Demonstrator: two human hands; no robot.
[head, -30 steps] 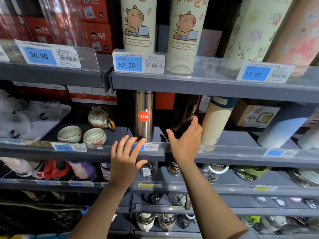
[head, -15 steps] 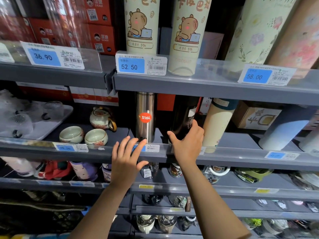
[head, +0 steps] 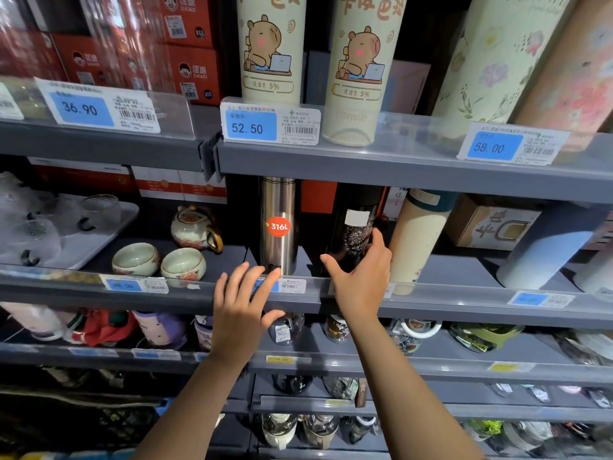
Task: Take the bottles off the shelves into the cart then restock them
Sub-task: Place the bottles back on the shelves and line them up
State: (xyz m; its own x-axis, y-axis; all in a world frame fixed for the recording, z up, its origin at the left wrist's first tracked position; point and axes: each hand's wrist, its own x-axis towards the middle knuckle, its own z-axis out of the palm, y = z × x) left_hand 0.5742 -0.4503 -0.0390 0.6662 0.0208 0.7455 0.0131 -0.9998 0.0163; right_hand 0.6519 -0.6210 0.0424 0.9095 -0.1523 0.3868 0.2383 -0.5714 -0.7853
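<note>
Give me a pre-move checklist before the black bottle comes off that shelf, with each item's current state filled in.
1. Right hand around the black bottle: ok, thumb and fingers on either side of its lower body.
2. Full grip closed: cannot tell, palm side hidden.
3. Left hand free: ok, open, fingers spread in front of the shelf edge.
4. Steel bottle upright, apart from the black one: ok.
5. Cream bottle leans close to the right hand: not ok, may get knocked.
6. Cart ready: cannot tell, not in view.

This is a shop. Long grey shelves [head: 398,167] hold many bottles and cups, and blue price tags [head: 251,126] like 52.50 sit along the front edges.
</note>
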